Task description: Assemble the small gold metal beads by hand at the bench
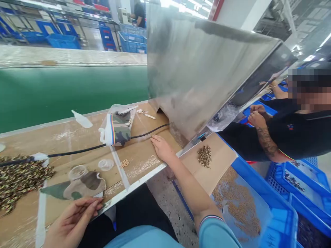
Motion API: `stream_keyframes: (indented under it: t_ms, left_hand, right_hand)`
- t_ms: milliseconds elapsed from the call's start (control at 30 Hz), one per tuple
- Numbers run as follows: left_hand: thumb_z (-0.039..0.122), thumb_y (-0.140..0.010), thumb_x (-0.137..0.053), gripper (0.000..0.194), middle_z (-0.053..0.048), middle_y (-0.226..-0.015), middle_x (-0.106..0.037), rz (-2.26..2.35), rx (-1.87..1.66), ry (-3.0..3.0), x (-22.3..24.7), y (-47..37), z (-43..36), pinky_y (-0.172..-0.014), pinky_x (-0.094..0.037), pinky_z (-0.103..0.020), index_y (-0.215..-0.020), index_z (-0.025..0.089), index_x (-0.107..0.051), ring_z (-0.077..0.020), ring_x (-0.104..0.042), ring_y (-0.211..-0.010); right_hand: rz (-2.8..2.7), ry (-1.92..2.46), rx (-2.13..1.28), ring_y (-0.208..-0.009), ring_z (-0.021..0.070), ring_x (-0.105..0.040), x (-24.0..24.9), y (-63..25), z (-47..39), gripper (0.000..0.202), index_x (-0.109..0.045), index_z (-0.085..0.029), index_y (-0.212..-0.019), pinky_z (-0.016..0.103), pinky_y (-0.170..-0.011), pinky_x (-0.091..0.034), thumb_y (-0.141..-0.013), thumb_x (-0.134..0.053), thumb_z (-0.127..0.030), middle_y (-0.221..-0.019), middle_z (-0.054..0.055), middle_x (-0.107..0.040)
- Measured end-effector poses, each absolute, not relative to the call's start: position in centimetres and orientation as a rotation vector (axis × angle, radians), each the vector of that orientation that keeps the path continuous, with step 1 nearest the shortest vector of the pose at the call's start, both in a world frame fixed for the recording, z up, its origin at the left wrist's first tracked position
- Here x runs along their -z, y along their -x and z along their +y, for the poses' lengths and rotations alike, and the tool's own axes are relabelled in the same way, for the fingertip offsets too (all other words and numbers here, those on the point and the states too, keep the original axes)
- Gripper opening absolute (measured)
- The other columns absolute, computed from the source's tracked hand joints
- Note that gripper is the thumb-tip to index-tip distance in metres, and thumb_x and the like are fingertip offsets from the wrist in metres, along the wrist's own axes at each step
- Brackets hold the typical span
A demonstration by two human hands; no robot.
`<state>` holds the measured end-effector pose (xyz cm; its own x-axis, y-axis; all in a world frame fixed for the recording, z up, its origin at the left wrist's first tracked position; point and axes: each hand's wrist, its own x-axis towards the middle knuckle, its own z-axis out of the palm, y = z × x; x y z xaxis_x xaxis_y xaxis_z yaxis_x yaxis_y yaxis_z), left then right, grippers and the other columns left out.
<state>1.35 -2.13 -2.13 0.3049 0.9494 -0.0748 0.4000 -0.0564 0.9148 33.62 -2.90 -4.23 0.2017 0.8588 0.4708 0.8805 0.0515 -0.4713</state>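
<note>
My left hand [73,222] is at the table's near edge, thumb and fingertips pressed together. Whatever they hold, if anything, is too small to make out. Just beyond it lies a flat camouflage cloth piece [86,184], with a clear round lid [78,172] on its far side. My right hand [162,150] rests palm down on the cardboard-covered tabletop, fingers stretched out, below a black cable [150,132]. A small group of tan beads [124,163] and a clear plastic cup [106,164] lie between my hands.
Small brass-coloured parts [20,179] are heaped at left. A camouflage bundle in plastic [120,127] sits on the cable. A large metal panel [201,72] rises ahead. At right are more metal parts [204,156], a blue bin [281,220] and a co-worker [297,127].
</note>
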Motion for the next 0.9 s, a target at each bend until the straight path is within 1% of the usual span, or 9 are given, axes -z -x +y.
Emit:
stream_keyframes:
  t_ms: [100,200,300,433,600,733,833,900]
  left_hand:
    - [0.063,-0.062,-0.066,0.044,-0.003,-0.075,-0.071,1.217,-0.699,-1.563,2.1,-1.3,-2.1,-0.062,-0.061,-0.028,-0.078,0.022,-0.061,-0.0209,-0.069,-0.068]
    - [0.063,-0.062,-0.066,0.046,-0.004,-0.076,-0.071,1.173,-0.65,-1.583,1.0,-1.3,-2.4,-0.072,-0.06,-0.032,-0.079,0.021,-0.062,-0.0223,-0.069,-0.073]
    - [0.063,-0.064,-0.065,0.045,-0.005,-0.077,-0.071,1.138,-0.664,-1.621,0.2,-1.5,-2.8,-0.077,-0.059,-0.035,-0.079,0.02,-0.061,-0.0224,-0.069,-0.074]
    - [0.061,-0.065,-0.064,0.043,-0.006,-0.078,-0.07,1.09,-0.702,-1.652,0.2,-1.6,-3.1,-0.076,-0.058,-0.036,-0.078,0.02,-0.06,-0.0224,-0.068,-0.074]
    - [0.061,-0.065,-0.063,0.043,-0.005,-0.075,-0.069,1.032,-0.729,-1.703,0.5,-1.4,-3.0,-0.072,-0.057,-0.031,-0.077,0.02,-0.059,-0.0205,-0.067,-0.071]
    - [0.063,-0.063,-0.063,0.045,-0.003,-0.071,-0.068,1.012,-0.721,-1.741,0.8,-1.3,-2.9,-0.066,-0.055,-0.029,-0.077,0.02,-0.059,-0.0191,-0.065,-0.067]
    - [0.063,-0.063,-0.063,0.045,-0.003,-0.069,-0.067,0.982,-0.723,-1.747,0.8,-1.5,-3.0,-0.067,-0.055,-0.029,-0.075,0.02,-0.059,-0.0188,-0.065,-0.066]
    - [0.062,-0.064,-0.063,0.044,-0.005,-0.072,-0.067,0.966,-0.722,-1.7,0.1,-1.5,-3.2,-0.068,-0.055,-0.03,-0.074,0.019,-0.06,-0.019,-0.065,-0.068]
  right_hand:
    - [-1.549,1.811,0.101,-0.117,0.0185,-0.053,3.7,-33.3,-3.4,0.032,-0.062,-0.021,-0.115,0.038,-0.104,-0.04,-0.09,-0.043,-0.021,-0.118,0.01,-0.062]
    - [-1.474,1.806,0.158,-0.12,0.0203,-0.049,3.2,-32.3,-4.2,0.033,-0.059,-0.02,-0.119,0.042,-0.109,-0.034,-0.09,-0.043,-0.024,-0.12,0.011,-0.059]
    - [-1.404,1.795,0.203,-0.122,0.0207,-0.047,3.2,-30.6,-5.2,0.036,-0.056,-0.019,-0.123,0.043,-0.108,-0.035,-0.091,-0.041,-0.025,-0.123,0.012,-0.057]
    - [-1.225,1.775,0.239,-0.12,0.0202,-0.048,4.0,-27.3,-6.7,0.036,-0.054,-0.018,-0.122,0.042,-0.105,-0.039,-0.09,-0.04,-0.024,-0.122,0.013,-0.056]
    - [-1.193,1.739,0.342,-0.116,0.0177,-0.051,5.8,-23.6,-8.5,0.035,-0.055,-0.018,-0.119,0.037,-0.102,-0.042,-0.09,-0.036,-0.019,-0.114,0.012,-0.06]
    - [-1.239,1.748,0.425,-0.107,0.0156,-0.056,7.1,-22.6,-9.0,0.035,-0.06,-0.018,-0.11,0.034,-0.094,-0.046,-0.088,-0.032,-0.014,-0.104,0.01,-0.065]
    - [-1.27,1.737,0.467,-0.102,0.0155,-0.059,7.6,-22.6,-9.2,0.035,-0.062,-0.018,-0.104,0.035,-0.09,-0.047,-0.086,-0.032,-0.013,-0.1,0.009,-0.066]
    - [-1.282,1.713,0.485,-0.1,0.0158,-0.059,7.7,-22.7,-9.3,0.035,-0.062,-0.018,-0.104,0.035,-0.089,-0.047,-0.086,-0.032,-0.013,-0.099,0.01,-0.066]
